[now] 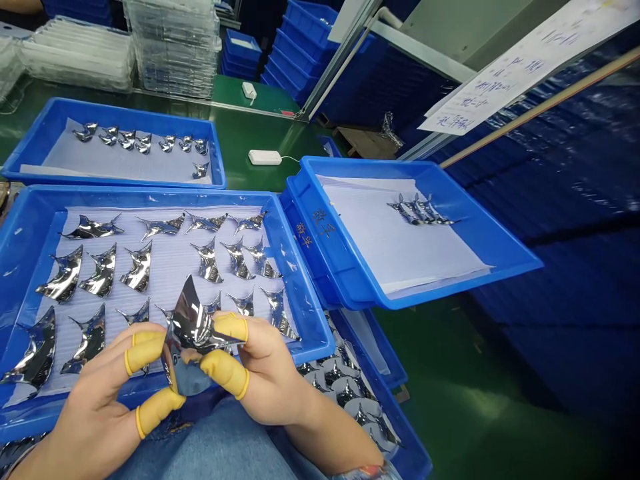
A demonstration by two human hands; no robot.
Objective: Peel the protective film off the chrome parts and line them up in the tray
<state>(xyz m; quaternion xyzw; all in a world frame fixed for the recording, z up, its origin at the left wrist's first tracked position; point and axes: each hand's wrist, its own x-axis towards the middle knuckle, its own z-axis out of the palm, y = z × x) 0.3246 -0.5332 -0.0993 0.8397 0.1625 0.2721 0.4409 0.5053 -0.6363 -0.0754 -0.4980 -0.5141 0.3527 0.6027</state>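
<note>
1. Mirrored metal piece [193,327] sits pinched above the front blue tray [150,197], between my left hand [97,400] and right hand [265,370].
2. Both hands grasp it firmly, fingertips covered by yellow finger cots [225,372].
3. It looks light, springy, slippery and easily creased; I'd hold it by its edges, sparing the polished face.

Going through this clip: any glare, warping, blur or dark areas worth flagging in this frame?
In the head view, the shiny metal piece throws hard glare, the left hand and right hand look fairly sharp, the wide lens seems to bow the edges of the blue tray, and the green floor falls dark toward the lower right corner.
</note>
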